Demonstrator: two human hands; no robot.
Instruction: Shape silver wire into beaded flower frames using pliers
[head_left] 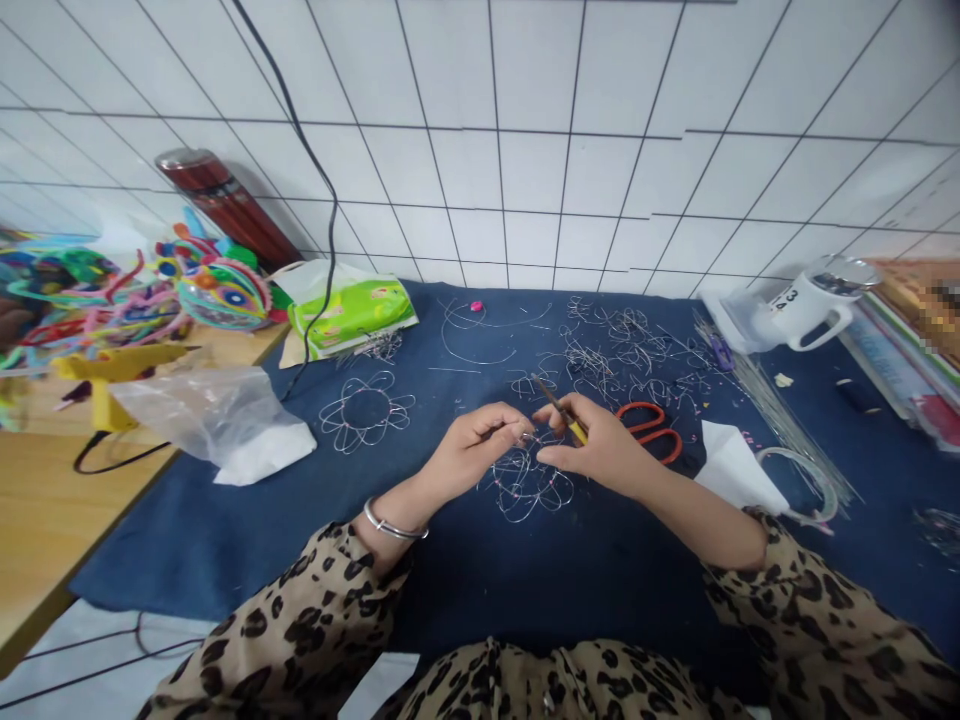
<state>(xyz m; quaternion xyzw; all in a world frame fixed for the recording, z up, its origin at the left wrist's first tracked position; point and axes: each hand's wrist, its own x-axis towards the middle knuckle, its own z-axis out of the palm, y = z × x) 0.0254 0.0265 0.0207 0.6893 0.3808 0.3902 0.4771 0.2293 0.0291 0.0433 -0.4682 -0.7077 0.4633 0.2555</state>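
Observation:
My left hand (480, 445) is closed in a pinch on a thin silver wire just above a looped wire flower (525, 488) with small pink beads. Facing it, my right hand (600, 450) wraps round a yellow-handled tool (576, 428) with a slim dark metal tip pointing up and left; its exact kind is unclear. The fingertips of both hands are close together but apart. A second wire flower (367, 412) lies flat on the dark blue cloth to the left. Red-handled scissors (651, 432) lie partly hidden behind my right forearm.
Tangled wire pieces (600, 355) spread at the back, with straight wires (787, 425) to the right. A white mug (806, 305) stands back right. On the left are a green tissue pack (356, 315), a plastic bag (225, 420), a yellow glue gun (109, 385) and a hanging black cable (330, 210).

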